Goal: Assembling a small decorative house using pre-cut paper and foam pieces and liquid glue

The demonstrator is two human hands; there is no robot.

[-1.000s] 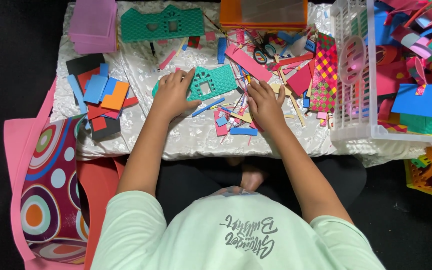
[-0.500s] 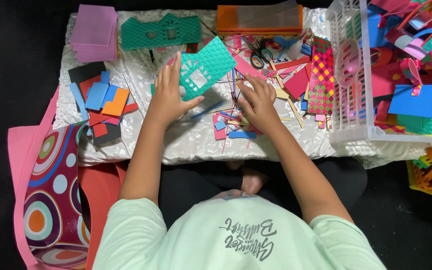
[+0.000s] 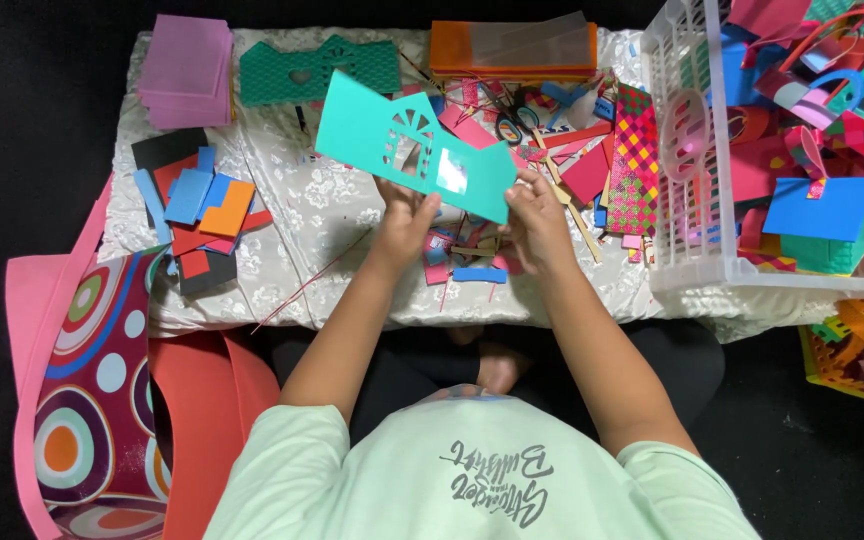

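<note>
Two bare hands hold one flat teal foam cut-out shaped like a house front with an arched window and a square opening (image 3: 414,150), lifted above the desk covered in silvery embossed cloth (image 3: 292,215). The left hand (image 3: 404,215) has its grip closed on the sheet's lower edge near the middle; the right hand (image 3: 535,215) pinches the lower right corner.

The sheet looks thin and floppy, so I judge that the unsupported upper-left end could sag or crease, and the narrow bars of the window could tear if the two grips pull apart or twist.

Just below the grips lies a litter of small pink, blue and red foam scraps and thin sticks (image 3: 462,255), easy to snag or sweep off. To the right of the right grip, the white plastic lattice basket full of coloured foam pieces (image 3: 697,270) stands near, limiting room there. To the left of the left grip, bare cloth gives open room before the stack of blue, orange and red foam rectangles (image 3: 197,210).
</note>
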